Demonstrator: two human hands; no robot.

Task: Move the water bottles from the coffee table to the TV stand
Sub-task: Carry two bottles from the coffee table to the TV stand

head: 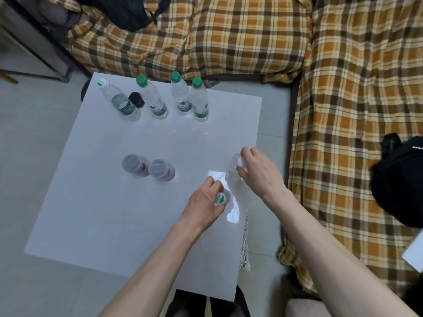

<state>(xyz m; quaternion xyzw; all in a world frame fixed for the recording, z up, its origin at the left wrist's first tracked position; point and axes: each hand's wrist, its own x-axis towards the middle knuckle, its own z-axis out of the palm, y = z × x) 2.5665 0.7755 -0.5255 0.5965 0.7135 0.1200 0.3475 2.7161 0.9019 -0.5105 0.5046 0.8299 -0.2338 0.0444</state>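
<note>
Head view, looking down on a white coffee table. Left hand curls its fingers round the white-and-green cap of a clear bottle near the table's 4 o'clock edge; this bottle stands upright, long axis pointing almost straight at the camera, so little of its body shows. Right hand pinches the white cap of a second clear bottle just beside the first, at its 1 o'clock; its long axis is near vertical, the cap leaning slightly toward 1 o'clock.

Four more bottles stand in a row along the far edge at 12 o'clock: one with a white cap at the left end, then three with green caps. All stand upright; in the wide-angle view their caps fan outward toward the far edge. A small black object sits between the white-capped one and the first green-capped one. Two short jars with pale lids stand touching near the table's centre.

Open tabletop lies between the jars and the far row, and across the whole 7 to 9 o'clock portion. A plaid sofa borders the table at 12 and 3 o'clock, with only a narrow strip of floor on the 3 o'clock side.
</note>
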